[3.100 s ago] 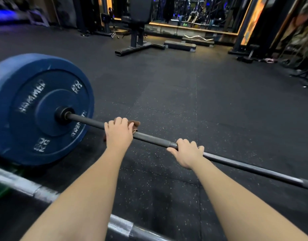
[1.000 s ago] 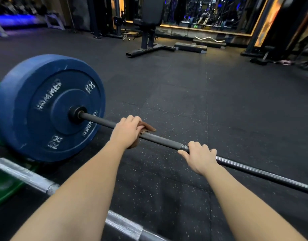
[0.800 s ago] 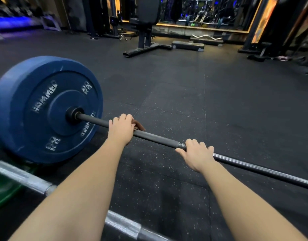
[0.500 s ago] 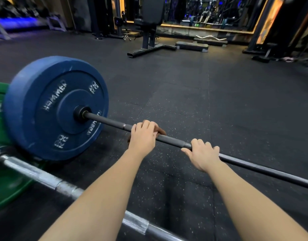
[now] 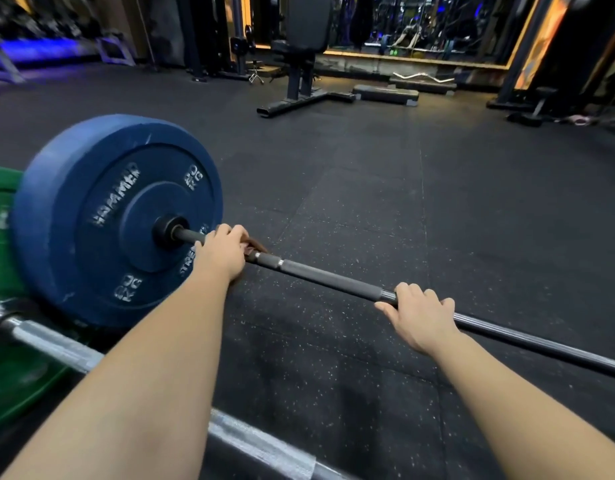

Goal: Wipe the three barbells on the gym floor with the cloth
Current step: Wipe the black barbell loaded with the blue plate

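A dark barbell bar (image 5: pixel 330 279) runs from a blue bumper plate (image 5: pixel 101 216) on the left down to the right edge. My left hand (image 5: pixel 221 252) grips the bar close to the blue plate, with a brown cloth (image 5: pixel 252 247) wrapped under its fingers; only a small fold of the cloth shows. My right hand (image 5: pixel 422 317) holds the bare bar further right, fingers curled over it. A second, silver barbell (image 5: pixel 261 445) lies nearer me, partly hidden by my left forearm, with a green plate (image 5: pixel 11 382) on its left end.
Black speckled rubber floor (image 5: pixel 437 202) stretches ahead. A weight bench on a black frame (image 5: pixel 301 64) stands at the back, with a low step platform (image 5: pixel 385 93) and a curl bar (image 5: pixel 424 77) beside it. Racks and machines line the far wall.
My left hand has slid the cloth leftward along the bar, from mid-shaft to right beside the blue plate. My right hand keeps its hold on the bar.
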{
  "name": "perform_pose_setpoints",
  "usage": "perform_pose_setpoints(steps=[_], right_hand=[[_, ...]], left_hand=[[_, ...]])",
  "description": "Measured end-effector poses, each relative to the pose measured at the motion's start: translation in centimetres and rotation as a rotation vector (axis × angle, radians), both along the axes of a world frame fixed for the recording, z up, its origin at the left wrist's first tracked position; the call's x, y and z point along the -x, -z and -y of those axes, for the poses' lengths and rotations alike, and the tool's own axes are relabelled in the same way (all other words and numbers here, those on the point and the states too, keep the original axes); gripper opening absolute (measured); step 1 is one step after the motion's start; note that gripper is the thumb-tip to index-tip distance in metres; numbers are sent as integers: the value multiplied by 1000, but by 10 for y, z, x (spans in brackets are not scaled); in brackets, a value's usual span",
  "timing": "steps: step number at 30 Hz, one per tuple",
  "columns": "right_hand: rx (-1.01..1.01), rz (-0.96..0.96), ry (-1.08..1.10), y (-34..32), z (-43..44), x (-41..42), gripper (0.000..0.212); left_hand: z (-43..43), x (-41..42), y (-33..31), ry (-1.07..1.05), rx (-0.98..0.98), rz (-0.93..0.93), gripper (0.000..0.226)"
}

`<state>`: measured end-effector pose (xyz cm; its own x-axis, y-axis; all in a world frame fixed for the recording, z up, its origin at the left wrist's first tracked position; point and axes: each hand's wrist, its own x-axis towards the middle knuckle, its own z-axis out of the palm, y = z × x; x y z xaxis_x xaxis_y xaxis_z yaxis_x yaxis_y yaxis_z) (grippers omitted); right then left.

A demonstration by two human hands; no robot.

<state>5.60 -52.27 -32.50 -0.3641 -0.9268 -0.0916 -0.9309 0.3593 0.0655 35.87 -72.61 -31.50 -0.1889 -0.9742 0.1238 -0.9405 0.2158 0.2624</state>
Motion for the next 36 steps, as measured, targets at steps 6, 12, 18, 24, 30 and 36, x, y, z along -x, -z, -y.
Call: perform_pose_setpoints(steps=[6, 12, 18, 24, 30, 36], right_hand=[[0, 3, 7, 0, 1, 1, 44], [6, 2, -12, -1, 1, 3, 45], [26, -6, -15, -1, 0, 2, 45], [69, -43, -36, 4, -2, 4, 45], [114, -91, -40, 9, -3, 4, 47], [126, -131, -36, 13, -3, 4, 48]], left_hand=[[-29, 31, 28, -68, 164, -193, 15], [-56, 54, 28, 78, 218, -209, 29], [-57, 47, 32, 220, 218, -308, 19], [-22, 17, 4, 208, 107, -342, 23], [-2, -18, 16, -50, 151, -396, 21], [-32, 20, 34, -166, 128, -244, 59]])
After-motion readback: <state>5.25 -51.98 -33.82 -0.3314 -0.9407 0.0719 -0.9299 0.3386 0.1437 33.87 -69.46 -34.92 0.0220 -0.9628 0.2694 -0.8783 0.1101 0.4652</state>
